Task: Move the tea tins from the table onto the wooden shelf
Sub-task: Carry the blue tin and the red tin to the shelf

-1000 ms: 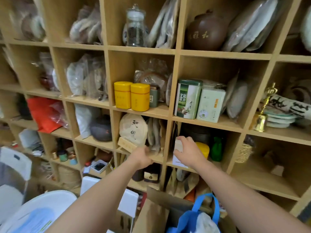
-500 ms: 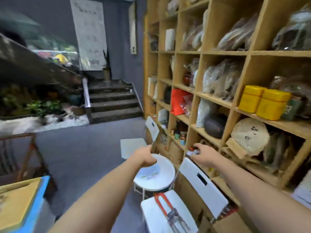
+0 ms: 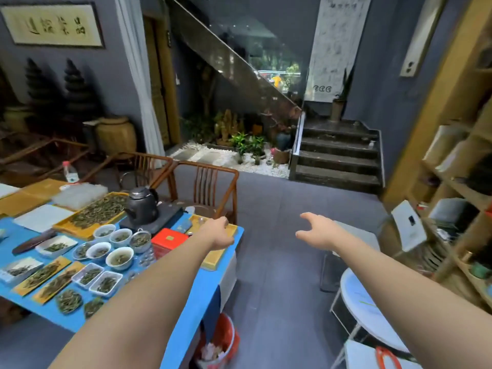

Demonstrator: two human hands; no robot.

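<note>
A red square tea tin (image 3: 168, 239) stands on the blue-covered table (image 3: 198, 296), near its right end. My left hand (image 3: 216, 233) hovers just right of the tin, over a yellow tray, fingers loosely curled and holding nothing. My right hand (image 3: 316, 231) is out over the grey floor, fingers spread and empty. The wooden shelf (image 3: 452, 166) runs along the right edge of the view, well away from both hands.
The table carries a black kettle (image 3: 141, 205) on a dark base, white cups (image 3: 119, 258) and trays of loose tea leaves (image 3: 97, 211). Wooden chairs (image 3: 210, 187) stand behind it. A red bin (image 3: 221, 342) sits below; white stools (image 3: 364, 307) stand by the shelf. Steps (image 3: 338, 158) rise ahead.
The view has swung left, from the shelf to the table. Both hands left the shelf compartments and now reach out empty, the left one beside the red tin.
</note>
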